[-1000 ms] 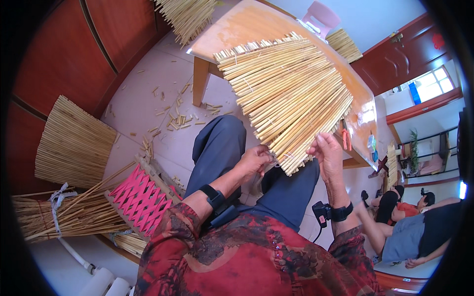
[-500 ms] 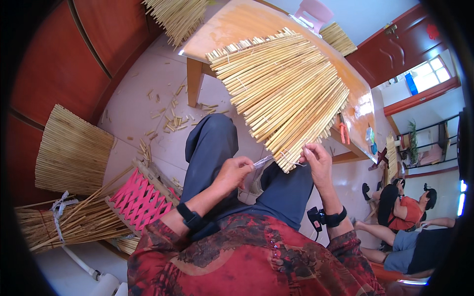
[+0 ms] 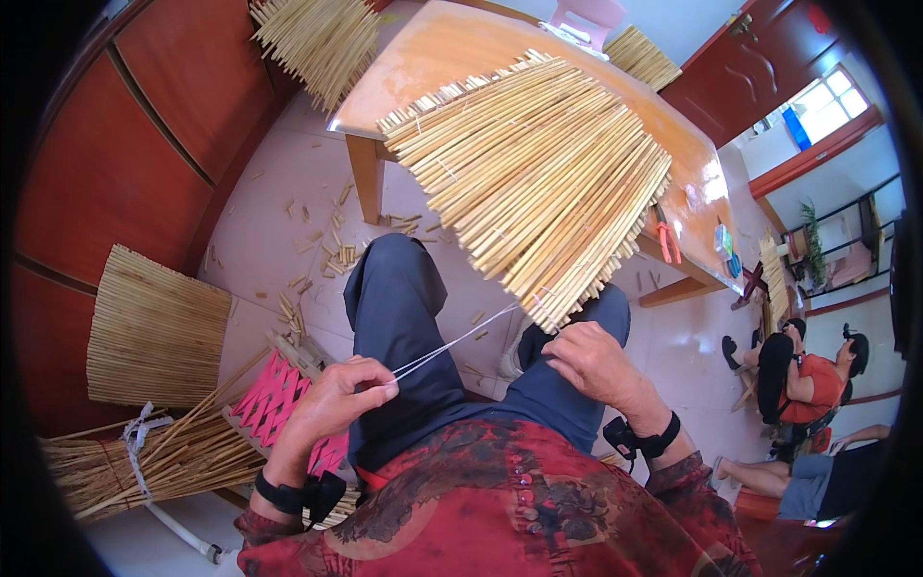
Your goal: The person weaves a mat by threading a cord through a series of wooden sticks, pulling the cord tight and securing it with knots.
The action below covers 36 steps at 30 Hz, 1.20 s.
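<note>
A fan-shaped mat of tan reed stalks lies on the wooden table, its narrow near corner hanging over the edge above my knees. White string runs taut from that corner down to my left hand, whose thumb and fingers pinch it above my left thigh. Close beside the corner, over my other thigh, is my right hand, its fingers curled and pressed together. Whatever those fingers grip is hidden behind them.
Red-handled pliers rest at the right edge of the table. Cut stalk pieces litter the floor. At left are another mat, a tied stalk bundle and a pink-strapped stool. Two people sit at right.
My left hand has moved left and toward me, drawing the string out long and tight. My right hand has turned and come slightly lower and left, beside the mat's corner.
</note>
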### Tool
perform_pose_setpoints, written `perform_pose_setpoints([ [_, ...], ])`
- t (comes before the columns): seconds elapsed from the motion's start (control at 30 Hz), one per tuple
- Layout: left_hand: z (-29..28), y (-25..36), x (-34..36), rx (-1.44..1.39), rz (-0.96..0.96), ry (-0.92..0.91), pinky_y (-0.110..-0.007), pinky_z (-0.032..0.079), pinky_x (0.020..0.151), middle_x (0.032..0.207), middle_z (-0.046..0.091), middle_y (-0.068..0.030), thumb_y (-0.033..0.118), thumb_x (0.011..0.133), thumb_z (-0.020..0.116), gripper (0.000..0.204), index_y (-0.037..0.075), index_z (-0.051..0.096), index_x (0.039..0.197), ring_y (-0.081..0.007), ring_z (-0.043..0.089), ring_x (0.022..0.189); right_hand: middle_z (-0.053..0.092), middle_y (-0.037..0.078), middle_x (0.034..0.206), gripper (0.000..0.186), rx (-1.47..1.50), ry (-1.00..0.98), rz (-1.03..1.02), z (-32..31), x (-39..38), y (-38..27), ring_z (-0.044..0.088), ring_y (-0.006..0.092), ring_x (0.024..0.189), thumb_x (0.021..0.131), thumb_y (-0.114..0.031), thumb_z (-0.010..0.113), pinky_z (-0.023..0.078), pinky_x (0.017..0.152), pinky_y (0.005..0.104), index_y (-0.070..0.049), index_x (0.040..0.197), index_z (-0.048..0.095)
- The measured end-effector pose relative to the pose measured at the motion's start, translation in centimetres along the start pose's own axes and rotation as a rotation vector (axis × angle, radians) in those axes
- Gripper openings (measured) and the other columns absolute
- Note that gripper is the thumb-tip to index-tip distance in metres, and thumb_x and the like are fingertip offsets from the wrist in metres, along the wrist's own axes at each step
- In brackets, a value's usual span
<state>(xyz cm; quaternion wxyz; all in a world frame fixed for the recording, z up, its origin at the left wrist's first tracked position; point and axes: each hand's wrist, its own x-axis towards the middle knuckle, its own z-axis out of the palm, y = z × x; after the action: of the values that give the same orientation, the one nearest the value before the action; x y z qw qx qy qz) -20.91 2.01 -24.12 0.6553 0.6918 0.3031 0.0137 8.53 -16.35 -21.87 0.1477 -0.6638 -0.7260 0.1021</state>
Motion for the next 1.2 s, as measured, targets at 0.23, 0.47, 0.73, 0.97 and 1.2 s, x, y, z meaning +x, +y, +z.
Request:
perform_pose_setpoints([
  [0.23, 1.4, -1.0, -0.3, 0.324, 0.438, 0.164, -0.032, 0.045, 0.066, 0.074, 0.061, -0.0084, 0.011, 0.079, 0.063, 0.01, 0.003, 0.059, 0.075, -0.0237, 0.054, 0.066, 0.055, 0.006, 0.083, 0.022, -0.056, -0.14, -0.008, 0.3, 0.3, -1.1, 0.054, 0.0241, 0.083, 0.073, -0.013, 0.066, 0.04, 0.073, 0.0337, -0.009, 0.093, 0.059],
  [0.47, 3.2, -3.3, -0.6, -0.93, -0.156, 0.003, -0.03, 0.05, 0.056, 0.057, 0.055, -0.0071, 0.01, 0.087, 0.052, 0.012, 0.0, 0.056, 0.082, -0.0251, 0.063, 0.061, 0.059, 0.01, 0.082, 0.019, 0.688, -0.15, 0.209, 4.0, -0.4, -3.2, 0.06, 0.023, 0.075, 0.083, -0.012, 0.057, 0.047, 0.07, 0.0304, -0.003, 0.099, 0.06],
  [0.73, 4.4, -4.2, -0.6, -0.998, -0.287, 0.013, -0.034, 0.052, 0.055, 0.054, 0.054, -0.0092, 0.009, 0.084, 0.054, 0.012, -0.001, 0.057, 0.078, -0.0294, 0.062, 0.058, 0.054, 0.01, 0.096, 0.037, 2.038, 0.322, 0.805, 12.4, 1.0, 0.5, 0.055, 0.0152, 0.069, 0.09, -0.025, 0.052, 0.048, 0.063, 0.031, -0.008, 0.122, 0.045],
  [0.97, 4.3, -5.1, -0.4, -0.944, -0.369, -0.042, -0.034, 0.053, 0.06, 0.059, 0.059, -0.0114, 0.009, 0.086, 0.053, 0.01, 0.0, 0.055, 0.082, -0.0308, 0.064, 0.062, 0.056, 0.006, 0.088, 0.026, 2.131, 0.377, 0.711, 13.0, 3.6, 0.8, 0.05, 0.0128, 0.064, 0.086, -0.024, 0.06, 0.045, 0.058, 0.0292, -0.008, 0.106, 0.053],
  [1.2, 4.0, -4.9, -0.3, -0.953, -0.381, -0.019, -0.032, 0.053, 0.057, 0.064, 0.061, -0.0121, 0.01, 0.086, 0.053, 0.01, 0.001, 0.055, 0.083, -0.0305, 0.065, 0.065, 0.057, 0.004, 0.082, 0.019, 2.061, 0.407, 0.773, 13.1, 3.7, 0.6, 0.048, 0.0114, 0.057, 0.085, -0.021, 0.062, 0.041, 0.051, 0.0266, -0.006, 0.096, 0.056],
])
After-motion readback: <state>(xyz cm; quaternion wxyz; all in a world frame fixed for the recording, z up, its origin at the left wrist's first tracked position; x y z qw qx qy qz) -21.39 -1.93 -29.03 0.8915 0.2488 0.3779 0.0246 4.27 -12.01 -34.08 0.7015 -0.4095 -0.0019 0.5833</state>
